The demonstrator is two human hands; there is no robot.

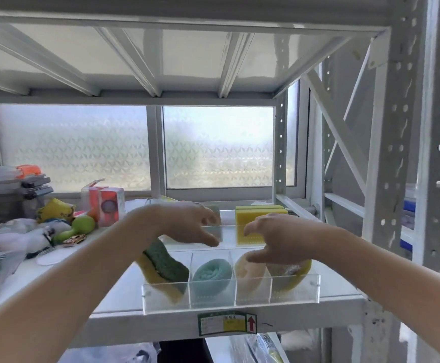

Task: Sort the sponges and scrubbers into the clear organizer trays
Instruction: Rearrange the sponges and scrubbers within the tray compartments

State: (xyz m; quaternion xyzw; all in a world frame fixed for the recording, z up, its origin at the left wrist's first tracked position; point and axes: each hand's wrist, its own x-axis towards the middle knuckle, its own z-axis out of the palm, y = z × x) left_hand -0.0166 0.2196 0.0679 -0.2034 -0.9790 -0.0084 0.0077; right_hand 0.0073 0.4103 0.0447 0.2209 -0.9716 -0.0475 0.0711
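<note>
Hands over clear trays: left hand (191, 224) and right hand (273, 242) both loose, fingers curled, gripping nothing. Front tray (229, 297) has 4 sponges/scrubbers upright, 1 per compartment, prob. for easy access; yellow sponges (259, 218) in rear tray.

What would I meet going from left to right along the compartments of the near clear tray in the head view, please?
Green-and-yellow sponge → teal scrubber → peach sponge → yellow-edged scrubber, all in the near clear tray.
</note>
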